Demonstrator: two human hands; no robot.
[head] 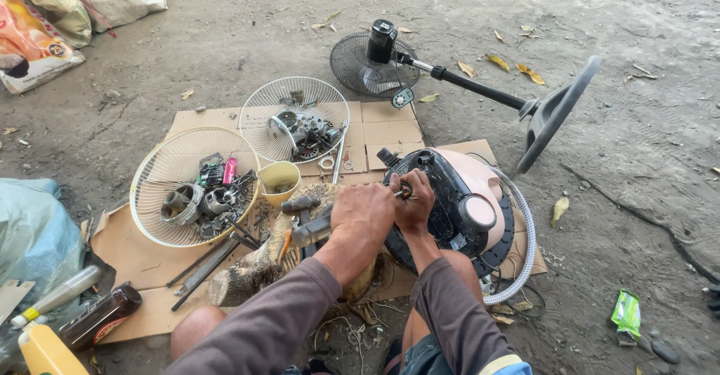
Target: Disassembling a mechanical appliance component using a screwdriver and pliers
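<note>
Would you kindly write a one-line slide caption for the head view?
Both hands, left hand and right hand, work at a pink-and-black fan motor housing beside two white wire fan grilles holding metal parts.

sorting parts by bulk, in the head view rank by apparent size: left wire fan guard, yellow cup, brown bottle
1. left wire fan guard
2. brown bottle, though it lies nearer the camera, so unsure
3. yellow cup

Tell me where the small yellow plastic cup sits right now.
In the head view, the small yellow plastic cup stands on the cardboard sheet, left of the hands, between the two white wire fan guards holding metal parts.
</note>
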